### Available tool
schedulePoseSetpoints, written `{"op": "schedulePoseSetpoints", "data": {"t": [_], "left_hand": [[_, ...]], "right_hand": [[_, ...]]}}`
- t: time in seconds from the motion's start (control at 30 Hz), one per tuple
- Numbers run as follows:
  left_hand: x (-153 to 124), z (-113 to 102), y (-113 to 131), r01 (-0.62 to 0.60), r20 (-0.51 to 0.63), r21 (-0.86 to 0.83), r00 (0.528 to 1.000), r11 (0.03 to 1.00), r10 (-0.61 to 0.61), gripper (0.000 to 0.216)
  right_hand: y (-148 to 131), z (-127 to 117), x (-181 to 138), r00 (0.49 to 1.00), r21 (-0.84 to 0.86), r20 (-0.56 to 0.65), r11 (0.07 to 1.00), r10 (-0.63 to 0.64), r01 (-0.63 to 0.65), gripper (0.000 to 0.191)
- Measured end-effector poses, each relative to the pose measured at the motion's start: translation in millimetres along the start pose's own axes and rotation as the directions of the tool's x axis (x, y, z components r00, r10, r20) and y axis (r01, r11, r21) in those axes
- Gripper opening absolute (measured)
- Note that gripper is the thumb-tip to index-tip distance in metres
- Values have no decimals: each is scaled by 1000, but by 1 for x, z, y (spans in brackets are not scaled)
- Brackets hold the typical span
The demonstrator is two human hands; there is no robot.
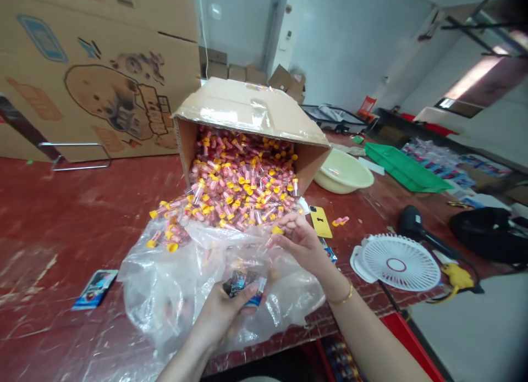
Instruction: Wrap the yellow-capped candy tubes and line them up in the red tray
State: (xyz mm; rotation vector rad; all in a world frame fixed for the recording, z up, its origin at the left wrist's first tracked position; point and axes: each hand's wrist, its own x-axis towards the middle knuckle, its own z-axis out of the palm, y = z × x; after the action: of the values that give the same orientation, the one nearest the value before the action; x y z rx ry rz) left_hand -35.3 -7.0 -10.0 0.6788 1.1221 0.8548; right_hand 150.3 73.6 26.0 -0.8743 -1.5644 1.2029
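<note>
My left hand (pixel 226 305) is closed around a small blue and black packet (pixel 247 286), the thumb lying across its front. Between the fingertips of my right hand (pixel 301 242) is a small pink tube with a yellow cap (pixel 276 230), at the spilled edge of the pile. A cardboard box (pixel 251 107) lies on its side, its mouth facing me, full of similar yellow-capped tubes (pixel 243 178). Some of them have slid out onto a clear plastic bag (pixel 165 294) spread under both hands. Another blue packet (pixel 94 289) lies flat on the red table at the left.
Behind the box on the left stands a large printed carton (pixel 124 90). To the right are a pale basin (pixel 344 172), a yellow phone (pixel 320 221), a white fan (pixel 398 263), a black handheld device (pixel 412 222) and a green tray (pixel 406 167). A metal wire stand (pixel 80 156) sits at left.
</note>
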Motion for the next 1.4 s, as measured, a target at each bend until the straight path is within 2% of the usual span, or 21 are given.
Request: {"op": "schedulePoseSetpoints", "data": {"t": [0.1,0.2,0.33,0.47,0.6,0.7,0.8,0.9,1.0,1.1,1.23,1.4], "left_hand": [[2,4,0,-77,34,-18,996,997,77,23],[2,5,2,-155,39,-27,987,988,156,20],[3,3,2,-143,-30,8,989,990,144,19],[8,2,-5,-114,-56,1,992,993,114,22],[8,8,-8,-58,-45,-56,997,997,56,28],[6,12,-9,-14,-49,-82,999,996,10,32],[7,10,-12,-61,-34,-14,998,998,61,29],[11,6,-16,-116,-41,68,992,991,119,27],[14,4,-19,-138,-43,106,989,985,143,23],[14,5,-21,-166,-40,134,984,977,173,21],[13,6,-20,-173,-82,125,980,977,184,22],[11,11,-15,-174,-91,137,978,975,187,21]], "right_hand": [[-14,-1,-9,996,-149,13,985,-90,91,16],[-25,0,-9,991,-319,79,939,-107,127,12],[-35,3,-4,981,-379,175,914,-84,146,7],[-25,7,-4,985,-325,174,944,0,57,8],[0,14,-10,984,-124,57,979,169,-161,17],[15,17,-17,968,34,-44,969,247,-246,21],[18,12,-23,970,42,-138,980,199,-195,22],[10,3,-26,982,-105,-173,990,70,-89,17],[-4,-1,-27,996,-300,-87,954,-25,-2,11],[-17,-1,-28,995,-417,-9,905,-99,86,7],[-26,2,-27,986,-465,22,871,-164,155,7],[-28,4,-26,987,-449,77,879,-140,160,6]]}}
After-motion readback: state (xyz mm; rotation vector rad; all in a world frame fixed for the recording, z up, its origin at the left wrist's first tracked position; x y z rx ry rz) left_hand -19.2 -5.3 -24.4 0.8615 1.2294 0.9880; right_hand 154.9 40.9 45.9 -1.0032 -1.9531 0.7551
